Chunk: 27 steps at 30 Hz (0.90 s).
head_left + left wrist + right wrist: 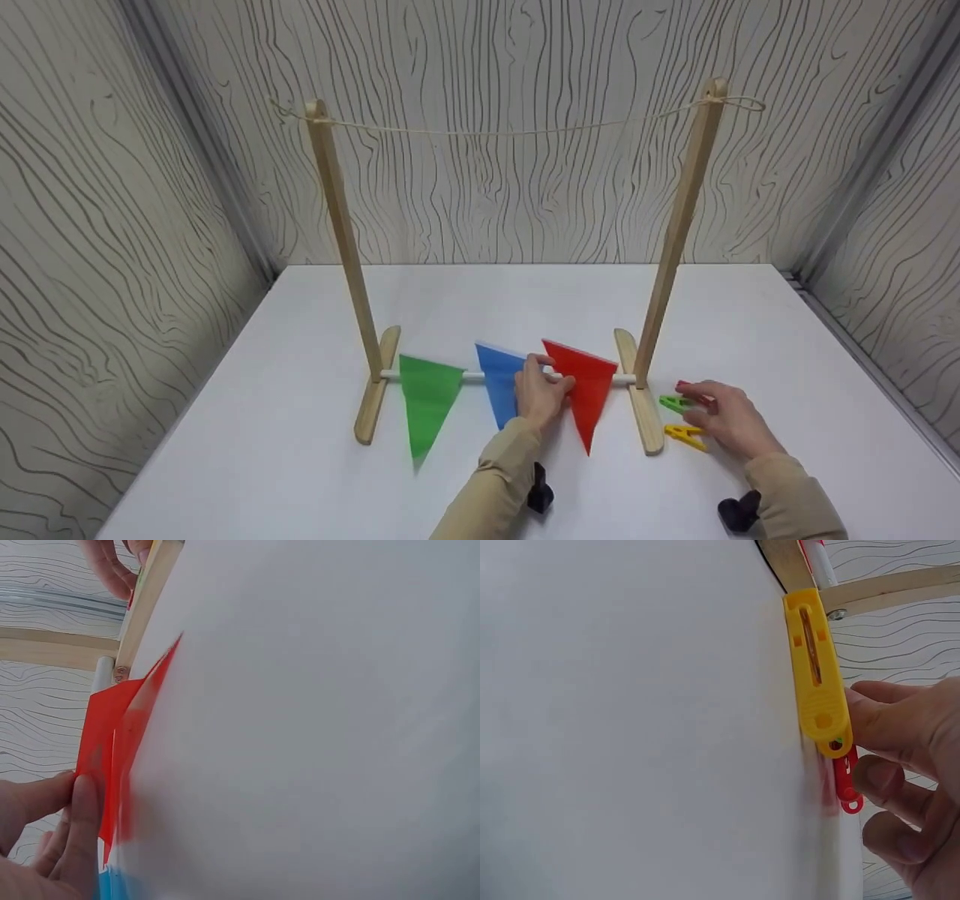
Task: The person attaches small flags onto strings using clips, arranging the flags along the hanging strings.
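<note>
With thumb and fingers my left hand [541,391] pinches the upper left edge of a red triangular flag [589,386]. A blue flag [496,375], partly hidden by that hand, and a green flag [427,401] lean over a white crossbar [474,377] to the left. At the right, my right hand [735,420] reaches around a red clothespin [847,784], its thumb and fingertips apart. A green clothespin [676,403] lies close to the fingertips. The yellow clothespin [815,667] is nearest the camera in the right wrist view.
Two wooden posts [341,225] on flat feet [643,420] rise from the white table [300,450]. A thin string [487,133] sags between their tops, with a loop at the right end. Patterned walls [480,202] enclose the back and sides.
</note>
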{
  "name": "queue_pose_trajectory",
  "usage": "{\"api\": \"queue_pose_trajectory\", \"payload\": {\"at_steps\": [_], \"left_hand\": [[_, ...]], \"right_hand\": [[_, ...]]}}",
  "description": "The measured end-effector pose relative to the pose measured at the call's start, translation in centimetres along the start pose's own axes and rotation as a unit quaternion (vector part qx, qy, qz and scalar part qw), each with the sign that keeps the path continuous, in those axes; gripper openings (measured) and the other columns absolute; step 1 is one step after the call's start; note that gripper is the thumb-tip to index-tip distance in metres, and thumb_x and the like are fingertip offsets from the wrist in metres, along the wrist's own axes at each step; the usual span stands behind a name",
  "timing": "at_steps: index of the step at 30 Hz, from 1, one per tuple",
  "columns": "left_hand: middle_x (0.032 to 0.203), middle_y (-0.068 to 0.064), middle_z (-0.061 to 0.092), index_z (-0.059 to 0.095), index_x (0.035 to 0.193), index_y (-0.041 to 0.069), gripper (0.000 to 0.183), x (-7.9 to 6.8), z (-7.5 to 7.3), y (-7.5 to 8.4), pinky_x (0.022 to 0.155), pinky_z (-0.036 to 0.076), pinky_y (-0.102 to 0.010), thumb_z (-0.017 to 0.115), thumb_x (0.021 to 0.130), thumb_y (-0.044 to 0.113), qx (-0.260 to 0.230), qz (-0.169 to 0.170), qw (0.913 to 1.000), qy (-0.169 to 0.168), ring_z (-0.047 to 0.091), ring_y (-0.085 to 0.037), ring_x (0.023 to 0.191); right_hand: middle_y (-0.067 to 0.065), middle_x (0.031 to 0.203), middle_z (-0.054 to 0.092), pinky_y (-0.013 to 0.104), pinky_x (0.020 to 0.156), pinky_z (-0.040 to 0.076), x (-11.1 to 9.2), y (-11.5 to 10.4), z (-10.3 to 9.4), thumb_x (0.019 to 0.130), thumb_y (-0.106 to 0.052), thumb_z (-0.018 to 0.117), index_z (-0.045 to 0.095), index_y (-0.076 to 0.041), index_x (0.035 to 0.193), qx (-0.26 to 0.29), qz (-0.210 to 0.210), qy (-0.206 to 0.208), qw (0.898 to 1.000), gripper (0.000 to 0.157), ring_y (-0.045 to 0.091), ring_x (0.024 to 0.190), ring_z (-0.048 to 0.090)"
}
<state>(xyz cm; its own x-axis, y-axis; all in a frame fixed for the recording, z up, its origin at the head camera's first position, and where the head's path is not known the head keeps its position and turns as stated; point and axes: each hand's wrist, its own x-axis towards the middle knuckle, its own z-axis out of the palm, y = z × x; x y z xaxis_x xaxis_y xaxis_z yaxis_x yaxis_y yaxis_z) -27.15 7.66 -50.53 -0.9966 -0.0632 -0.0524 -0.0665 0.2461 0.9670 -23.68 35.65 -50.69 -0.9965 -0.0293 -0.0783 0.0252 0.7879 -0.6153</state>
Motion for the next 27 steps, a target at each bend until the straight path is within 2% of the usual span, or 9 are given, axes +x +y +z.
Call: {"api": "queue_pose_trajectory", "payload": {"at_steps": [4, 10, 19, 23, 27], "left_hand": [[0.098, -0.006, 0.062, 0.054, 0.115, 0.009, 0.032, 0.09, -0.04, 0.11, 0.066, 0.059, -0.023, 0.074, 0.09, 0.01, -0.006, -0.011, 0.9999, 0.003, 0.061, -0.011, 0.075], [0.094, -0.005, 0.063, 0.055, 0.113, 0.01, 0.03, -0.04, -0.15, 0.26, 0.068, 0.06, -0.023, 0.075, 0.09, 0.01, -0.024, -0.025, 0.9994, 0.003, 0.061, -0.012, 0.078], [0.092, -0.007, 0.073, 0.066, 0.106, 0.004, 0.017, -0.03, -0.28, 0.25, 0.07, 0.063, -0.031, 0.074, 0.09, 0.005, -0.079, -0.004, 0.9966, -0.025, 0.07, -0.013, 0.074], [0.098, -0.009, 0.074, 0.069, 0.106, 0.002, 0.016, -0.04, -0.31, 0.13, 0.074, 0.064, -0.034, 0.072, 0.09, 0.003, -0.093, 0.014, 0.9949, -0.037, 0.071, -0.014, 0.079], [0.11, -0.01, 0.074, 0.071, 0.112, 0.004, 0.021, 0.0, -0.33, 0.06, 0.079, 0.064, -0.035, 0.07, 0.092, 0.002, -0.096, 0.015, 0.9938, -0.054, 0.072, -0.017, 0.088]], "right_hand": [[0.026, 0.137, 0.058, 0.065, 0.106, 0.044, -0.02, -0.04, 0.11, 0.093, -0.004, 0.066, 0.055, 0.002, 0.139, 0.002, -0.013, 0.0, 1.0, 0.047, 0.049, 0.129, 0.051], [0.021, 0.126, 0.061, 0.065, 0.104, 0.045, -0.01, -0.15, 0.46, 0.097, -0.004, 0.062, 0.059, 0.004, 0.134, -0.01, -0.031, 0.018, 0.999, 0.038, 0.045, 0.122, 0.056], [0.024, 0.129, 0.058, 0.063, 0.106, 0.044, -0.25, -0.49, 0.66, 0.101, -0.005, 0.057, 0.054, 0.005, 0.131, -0.005, -0.036, 0.031, 0.999, 0.032, 0.043, 0.121, 0.056], [0.027, 0.131, 0.057, 0.064, 0.106, 0.044, -0.3, -0.62, 0.72, 0.102, -0.007, 0.055, 0.05, 0.007, 0.131, -0.014, -0.041, 0.035, 0.998, 0.032, 0.046, 0.121, 0.055], [0.029, 0.131, 0.057, 0.064, 0.105, 0.044, -0.29, -0.67, 0.78, 0.103, -0.01, 0.054, 0.048, 0.007, 0.131, -0.018, -0.039, 0.035, 0.998, 0.033, 0.046, 0.12, 0.055]]}}
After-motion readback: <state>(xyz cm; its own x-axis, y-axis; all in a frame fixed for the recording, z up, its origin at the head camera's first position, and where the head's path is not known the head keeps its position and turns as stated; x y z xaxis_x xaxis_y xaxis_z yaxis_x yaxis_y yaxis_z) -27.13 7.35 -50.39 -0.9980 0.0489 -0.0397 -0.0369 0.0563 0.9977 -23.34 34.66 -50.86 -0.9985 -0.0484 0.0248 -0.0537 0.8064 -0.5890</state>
